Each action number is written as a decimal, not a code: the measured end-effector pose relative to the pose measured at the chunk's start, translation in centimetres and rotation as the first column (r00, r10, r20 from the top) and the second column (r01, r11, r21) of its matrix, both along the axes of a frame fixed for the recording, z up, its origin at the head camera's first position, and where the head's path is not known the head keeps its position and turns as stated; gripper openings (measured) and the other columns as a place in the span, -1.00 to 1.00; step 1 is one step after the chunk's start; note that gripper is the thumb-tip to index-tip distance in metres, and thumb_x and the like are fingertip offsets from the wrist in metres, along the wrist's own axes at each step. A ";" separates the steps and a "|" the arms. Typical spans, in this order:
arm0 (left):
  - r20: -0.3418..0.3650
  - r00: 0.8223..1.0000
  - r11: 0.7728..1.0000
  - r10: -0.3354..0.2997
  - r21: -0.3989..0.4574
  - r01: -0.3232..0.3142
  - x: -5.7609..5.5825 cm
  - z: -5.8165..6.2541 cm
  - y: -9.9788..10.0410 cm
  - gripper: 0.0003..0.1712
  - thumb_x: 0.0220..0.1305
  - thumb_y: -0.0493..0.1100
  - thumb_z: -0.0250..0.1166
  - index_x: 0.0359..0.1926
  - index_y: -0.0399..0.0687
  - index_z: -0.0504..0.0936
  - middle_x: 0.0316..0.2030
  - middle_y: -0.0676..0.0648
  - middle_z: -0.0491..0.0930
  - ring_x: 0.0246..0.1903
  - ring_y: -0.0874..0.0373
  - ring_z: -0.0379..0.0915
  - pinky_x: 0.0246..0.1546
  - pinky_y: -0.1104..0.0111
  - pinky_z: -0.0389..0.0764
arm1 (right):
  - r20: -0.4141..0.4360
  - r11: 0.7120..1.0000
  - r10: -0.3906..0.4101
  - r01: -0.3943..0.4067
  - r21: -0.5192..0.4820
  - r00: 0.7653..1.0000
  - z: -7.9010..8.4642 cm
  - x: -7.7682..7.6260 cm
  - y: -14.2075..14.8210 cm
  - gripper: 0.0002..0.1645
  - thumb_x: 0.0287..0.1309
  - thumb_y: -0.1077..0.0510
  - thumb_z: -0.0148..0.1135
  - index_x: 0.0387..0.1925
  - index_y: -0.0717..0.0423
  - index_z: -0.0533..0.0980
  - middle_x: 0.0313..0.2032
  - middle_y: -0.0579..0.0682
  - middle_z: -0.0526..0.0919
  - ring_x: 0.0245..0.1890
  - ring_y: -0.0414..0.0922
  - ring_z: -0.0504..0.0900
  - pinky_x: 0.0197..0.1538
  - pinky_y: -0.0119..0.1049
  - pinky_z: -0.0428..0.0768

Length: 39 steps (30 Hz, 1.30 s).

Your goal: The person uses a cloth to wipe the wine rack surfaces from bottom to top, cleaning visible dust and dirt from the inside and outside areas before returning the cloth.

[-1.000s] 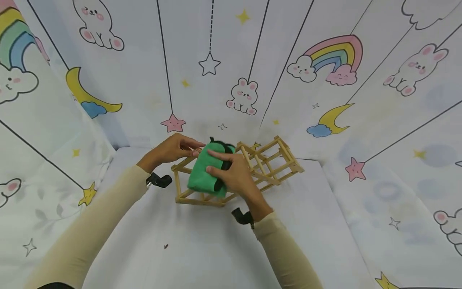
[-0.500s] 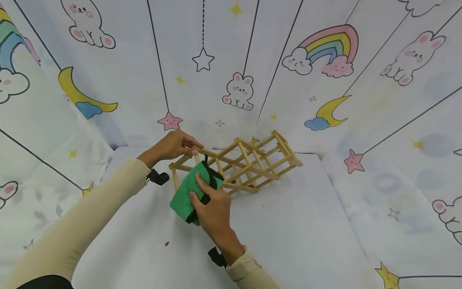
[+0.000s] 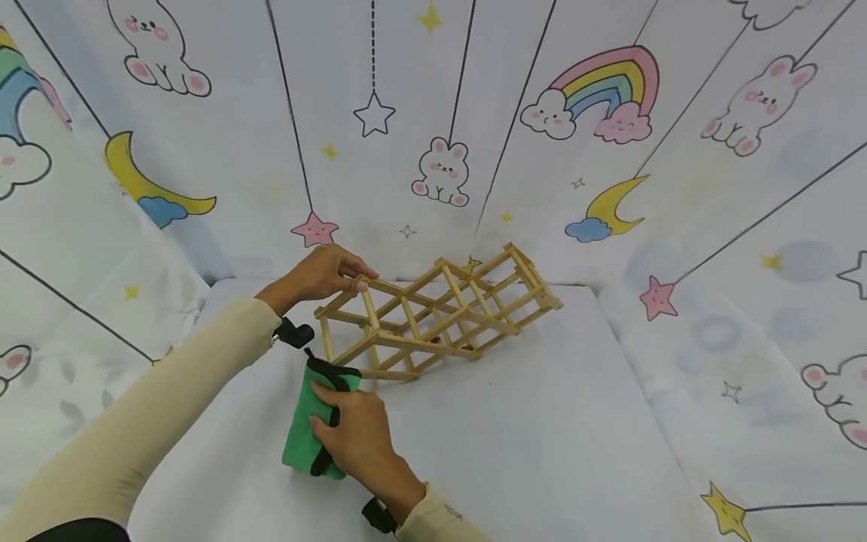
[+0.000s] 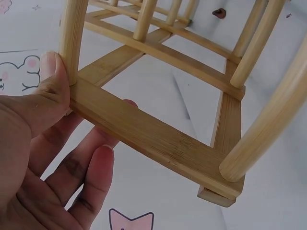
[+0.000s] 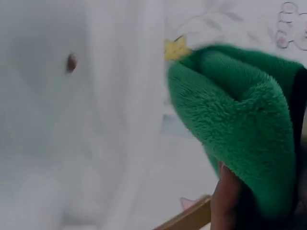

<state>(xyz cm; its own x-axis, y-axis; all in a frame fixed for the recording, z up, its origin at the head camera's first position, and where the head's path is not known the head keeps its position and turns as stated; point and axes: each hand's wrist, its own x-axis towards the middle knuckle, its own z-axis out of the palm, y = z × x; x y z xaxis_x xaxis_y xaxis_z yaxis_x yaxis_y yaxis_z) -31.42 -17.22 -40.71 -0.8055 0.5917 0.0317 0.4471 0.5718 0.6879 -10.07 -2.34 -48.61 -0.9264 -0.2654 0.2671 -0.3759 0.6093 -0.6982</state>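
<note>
A slatted wooden rack (image 3: 427,345) of crossed bars and round dowels stands at the back of the white table. My left hand (image 3: 318,275) grips its upper left corner; in the left wrist view the thumb lies against a dowel and fingers curl under the flat end bar (image 4: 144,127). Below the rack's left end, my right hand (image 3: 362,433) holds a folded green cloth (image 3: 299,429) with black edging, thumb and finger pressed on its face. The right wrist view shows the fluffy green cloth (image 5: 240,120) up close, with most of that hand hidden.
The white table top (image 3: 515,452) reaches to a backdrop (image 3: 379,181) printed with rabbits, stars and moons, which rises behind and at both sides. A small dark brown speck (image 5: 71,63) shows on the white surface in the right wrist view.
My right hand has drawn the green cloth from in front of the rack down and left, to the rack's near left side. My left hand keeps its hold on the rack's corner.
</note>
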 end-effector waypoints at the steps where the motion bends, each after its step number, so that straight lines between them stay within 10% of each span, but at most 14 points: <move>1: 0.001 1.000 1.000 -0.001 -0.002 0.001 0.0 0.0 0.0 -0.69 0.44 -0.18 0.43 0.16 -0.07 0.80 0.08 -0.19 0.80 0.12 -0.14 0.75 0.16 -0.09 0.68 | 0.032 0.999 0.043 -0.044 0.023 0.999 0.4 0.0 0.1 -0.47 0.26 0.07 0.51 0.27 -0.21 0.67 -0.13 -0.02 0.87 -0.44 -0.46 0.51 -0.43 -0.66 0.44; 8: -0.022 0.998 0.997 -0.066 -0.043 0.065 -0.1 0.6 -0.2 -0.69 0.48 -0.15 0.40 0.16 -0.07 0.80 0.18 -0.22 0.74 0.19 -0.23 0.70 0.19 -0.12 0.67 | -0.052 0.940 0.075 -0.053 0.336 0.996 6.2 -4.6 1.2 -0.47 0.31 -0.08 0.51 0.29 -0.39 0.65 -0.64 -0.17 0.63 -0.58 -0.31 0.40 -0.60 -0.49 0.32; 14: 0.050 0.994 0.992 -0.095 -0.080 0.099 -0.8 1.0 -0.4 -0.70 0.47 -0.19 0.40 0.17 -0.06 0.80 0.22 -0.20 0.73 0.23 -0.18 0.68 0.23 -0.09 0.65 | -0.074 0.719 0.137 -0.047 0.693 0.988 8.2 -8.5 -1.6 -0.60 0.33 -0.18 0.47 0.18 -0.45 0.72 -0.28 -0.18 0.82 -0.30 -0.18 0.72 -0.55 -0.33 0.47; 20: 0.040 0.996 0.994 -0.074 -0.075 0.077 -1.2 0.9 -0.4 -0.72 0.42 -0.25 0.44 0.11 -0.06 0.83 0.16 -0.19 0.77 0.20 -0.20 0.70 0.19 -0.09 0.66 | 0.036 0.602 0.190 -0.145 0.785 0.981 8.2 -12.3 -3.0 -0.62 0.32 -0.25 0.45 0.13 -0.37 0.75 -0.18 -0.26 0.84 -0.06 -0.18 0.75 0.31 -0.08 0.62; 25: 0.015 0.996 0.992 -0.089 -0.092 0.090 -1.7 0.9 0.0 -0.73 0.41 -0.22 0.45 0.08 -0.03 0.84 0.07 -0.14 0.81 0.16 -0.15 0.73 0.20 -0.09 0.67 | 0.363 0.593 0.333 -0.493 0.636 0.870 9.0 -13.4 -2.4 -0.73 0.29 -0.16 0.51 -0.02 -0.28 0.80 -0.14 -0.35 0.80 -0.13 -0.33 0.71 0.24 -0.19 0.62; 30: -0.025 0.995 0.988 -0.095 -0.128 0.091 -1.5 0.9 0.1 -0.76 0.42 -0.22 0.44 0.06 -0.03 0.85 0.06 -0.13 0.82 0.12 -0.13 0.75 0.15 -0.06 0.69 | 0.086 0.594 0.255 -0.226 0.772 0.963 7.7 -11.6 -2.6 -0.78 0.37 -0.20 0.39 -0.21 -0.24 0.79 -0.42 -0.29 0.74 -0.24 -0.23 0.70 0.24 -0.13 0.56; 34: -0.047 0.993 0.986 -0.106 -0.137 0.099 -1.1 0.9 0.3 -0.75 0.41 -0.19 0.45 0.06 -0.05 0.85 0.06 -0.12 0.82 0.10 -0.10 0.76 0.16 -0.06 0.69 | 0.107 0.552 0.300 -0.265 0.791 0.948 7.8 -8.9 -2.5 -0.83 0.35 -0.23 0.39 -0.19 -0.36 0.79 -0.42 -0.34 0.76 -0.27 -0.26 0.68 0.13 -0.18 0.48; 36: -0.064 0.992 0.986 -0.110 -0.131 0.101 -0.9 0.9 0.5 -0.74 0.40 -0.19 0.45 0.07 -0.07 0.84 0.05 -0.12 0.83 0.09 -0.11 0.76 0.17 -0.07 0.68 | 0.193 0.576 0.361 -0.381 0.723 0.912 8.1 -7.6 -1.8 -0.80 0.35 -0.24 0.41 -0.07 -0.45 0.80 -0.30 -0.40 0.80 -0.26 -0.35 0.67 0.05 -0.27 0.49; 39: -0.095 0.991 0.988 -0.093 -0.129 0.081 -0.7 0.9 0.5 -0.72 0.41 -0.19 0.44 0.10 -0.08 0.83 0.05 -0.12 0.83 0.09 -0.11 0.76 0.17 -0.07 0.68 | 0.245 0.696 0.413 -0.478 0.535 0.877 7.3 -5.6 0.1 -0.66 0.43 -0.21 0.36 0.18 -0.49 0.71 -0.21 -0.34 0.83 -0.26 -0.41 0.65 -0.18 -0.44 0.51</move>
